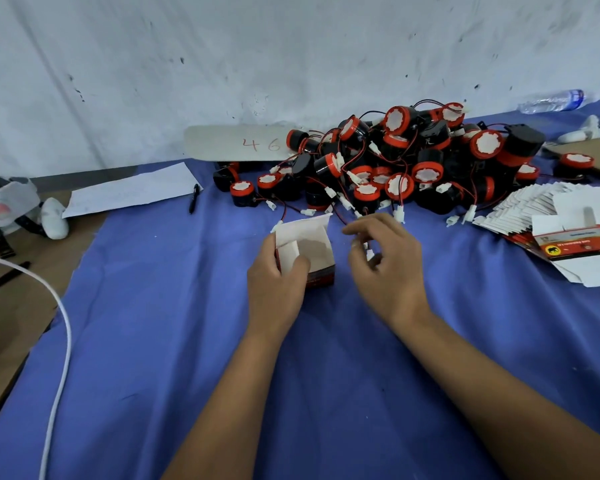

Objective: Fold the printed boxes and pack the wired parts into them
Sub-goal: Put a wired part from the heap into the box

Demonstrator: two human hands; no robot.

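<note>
Box (307,252) gripped by left hand (278,282) | right hand (387,268) pinches connector (368,252) | parts pile (395,161) behind

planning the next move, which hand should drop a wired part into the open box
Right. The left hand grips the open box, steadying it. The right hand already pinches a white connector on a wire, beside the box and nearest the pile of parts.

Blue cloth (187,341), black parts (395,157) with red-white caps, red-printed white box (307,252), pale grey wall (222,64)
</note>
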